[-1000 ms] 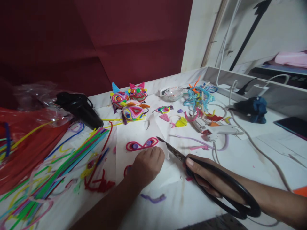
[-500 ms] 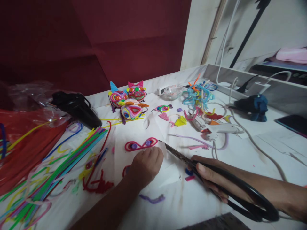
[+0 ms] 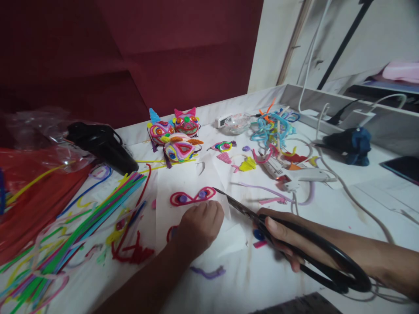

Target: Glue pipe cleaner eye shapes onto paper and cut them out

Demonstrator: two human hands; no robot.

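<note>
My left hand [image 3: 202, 224] rests on a white sheet of paper [image 3: 166, 176], its fingers curled down on the sheet; the fingertips are hidden. Just beyond the knuckles lies a pink pipe-cleaner piece [image 3: 193, 198] with two loops and purple centres. A second looped piece [image 3: 170, 233] is partly covered by my left wrist. My right hand [image 3: 281, 240] is closed round a pair of scissors [image 3: 327, 248] with long black handles. The blades point left over the paper, and their tip is at the right end of the pink piece.
Decorated tiger-like heads [image 3: 180, 148] stand at the back. Pipe cleaners [image 3: 88, 226] lie bundled at left, beside a black hair-dryer-like tool [image 3: 104, 146]. A white glue gun [image 3: 291, 176], its cable, blue pipe-cleaner scraps [image 3: 271, 126] and a phone [image 3: 402, 168] are at right.
My right hand and the scissors have shifted slightly left, bringing the tip closer to the pink piece's end. My left hand stays in place on the paper. The view has tilted a little.
</note>
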